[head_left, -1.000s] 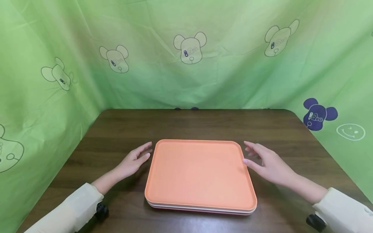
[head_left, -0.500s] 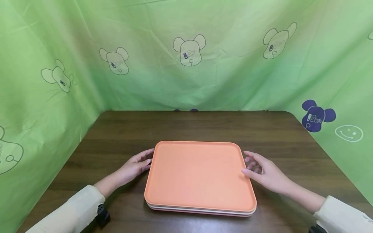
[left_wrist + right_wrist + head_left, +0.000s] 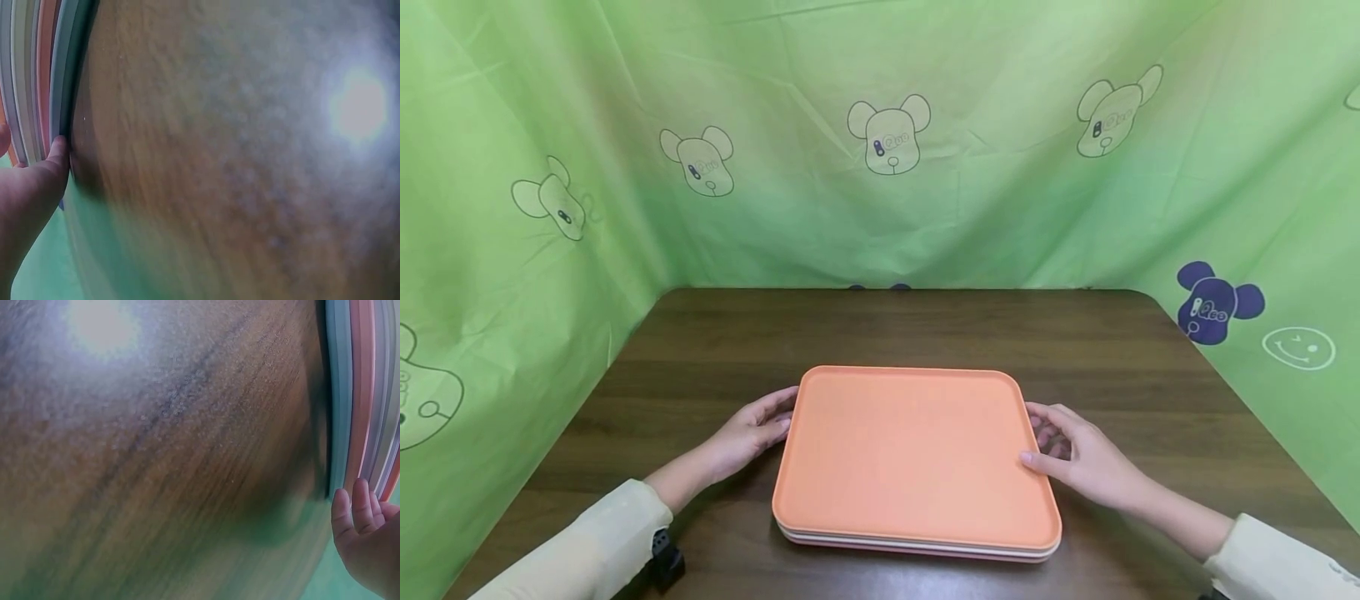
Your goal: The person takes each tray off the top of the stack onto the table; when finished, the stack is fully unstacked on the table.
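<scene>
A stack of several shallow rectangular trays lies on the table, an orange tray (image 3: 917, 458) on top. Pale, pink and blue-grey tray edges (image 3: 47, 69) show below it in the left wrist view, and the right wrist view shows these tray edges (image 3: 359, 394) too. My left hand (image 3: 745, 437) is at the stack's left side, its fingertips right against the edges. On the opposite side, my right hand (image 3: 1090, 462) has its thumb over the orange rim. Its other fingers (image 3: 362, 509) reach up against the lower tray edges.
The dark wood-grain table (image 3: 887, 325) extends around the stack. A green curtain (image 3: 805, 217) with printed bear heads hangs behind it and along both sides. Below the left sleeve (image 3: 587, 533) sits a small black device (image 3: 666, 562).
Both hands have closed in on the stack: the left fingers came to its left edge, and the right hand came slightly nearer, its thumb settling over the rim. The trays stay put.
</scene>
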The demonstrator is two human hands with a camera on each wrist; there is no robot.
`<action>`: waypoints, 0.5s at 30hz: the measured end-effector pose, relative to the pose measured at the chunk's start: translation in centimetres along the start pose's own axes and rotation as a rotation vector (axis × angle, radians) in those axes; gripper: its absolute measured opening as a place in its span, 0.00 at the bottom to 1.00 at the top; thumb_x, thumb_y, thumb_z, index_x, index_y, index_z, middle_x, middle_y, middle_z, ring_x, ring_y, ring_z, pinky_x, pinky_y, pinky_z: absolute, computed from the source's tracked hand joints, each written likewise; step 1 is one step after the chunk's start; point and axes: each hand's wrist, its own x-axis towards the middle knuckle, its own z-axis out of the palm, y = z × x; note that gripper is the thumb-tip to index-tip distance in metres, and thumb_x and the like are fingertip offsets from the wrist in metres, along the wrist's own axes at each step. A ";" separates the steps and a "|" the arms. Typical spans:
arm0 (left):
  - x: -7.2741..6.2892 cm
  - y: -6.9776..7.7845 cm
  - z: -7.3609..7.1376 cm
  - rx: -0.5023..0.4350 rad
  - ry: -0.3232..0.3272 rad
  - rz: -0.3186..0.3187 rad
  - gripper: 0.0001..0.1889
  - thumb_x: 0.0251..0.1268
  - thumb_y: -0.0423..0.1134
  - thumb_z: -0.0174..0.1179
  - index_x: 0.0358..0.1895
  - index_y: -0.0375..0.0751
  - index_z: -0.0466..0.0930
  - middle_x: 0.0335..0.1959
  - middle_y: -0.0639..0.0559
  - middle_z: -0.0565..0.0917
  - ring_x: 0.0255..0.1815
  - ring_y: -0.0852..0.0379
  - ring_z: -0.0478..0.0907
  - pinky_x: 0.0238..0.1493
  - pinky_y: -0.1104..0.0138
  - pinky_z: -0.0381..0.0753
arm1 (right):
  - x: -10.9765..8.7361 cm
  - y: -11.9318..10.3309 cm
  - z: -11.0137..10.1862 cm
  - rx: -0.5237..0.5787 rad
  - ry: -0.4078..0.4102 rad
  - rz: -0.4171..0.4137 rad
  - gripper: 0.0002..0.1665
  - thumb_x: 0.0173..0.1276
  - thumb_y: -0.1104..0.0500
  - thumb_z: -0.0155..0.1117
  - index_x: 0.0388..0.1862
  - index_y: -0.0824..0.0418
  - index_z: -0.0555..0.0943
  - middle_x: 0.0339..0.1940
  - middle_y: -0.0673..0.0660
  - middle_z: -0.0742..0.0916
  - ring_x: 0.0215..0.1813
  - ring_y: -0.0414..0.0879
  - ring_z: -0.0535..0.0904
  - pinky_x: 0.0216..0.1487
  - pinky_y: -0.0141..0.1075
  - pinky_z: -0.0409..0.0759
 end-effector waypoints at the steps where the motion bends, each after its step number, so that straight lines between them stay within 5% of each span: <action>1: 0.0 0.0 0.0 -0.003 0.001 0.003 0.32 0.75 0.31 0.50 0.76 0.29 0.46 0.76 0.33 0.49 0.73 0.39 0.55 0.62 0.64 0.70 | 0.0 0.0 0.1 -0.001 0.006 -0.002 0.35 0.56 0.62 0.75 0.60 0.73 0.74 0.36 0.51 0.78 0.34 0.42 0.76 0.33 0.34 0.78; 15: 0.0 -0.3 0.0 -0.023 0.008 0.024 0.31 0.74 0.27 0.48 0.75 0.28 0.47 0.75 0.31 0.50 0.72 0.39 0.56 0.61 0.65 0.70 | -0.1 0.2 0.7 0.018 0.083 -0.027 0.32 0.52 0.69 0.74 0.58 0.75 0.76 0.36 0.50 0.78 0.35 0.42 0.73 0.31 0.32 0.73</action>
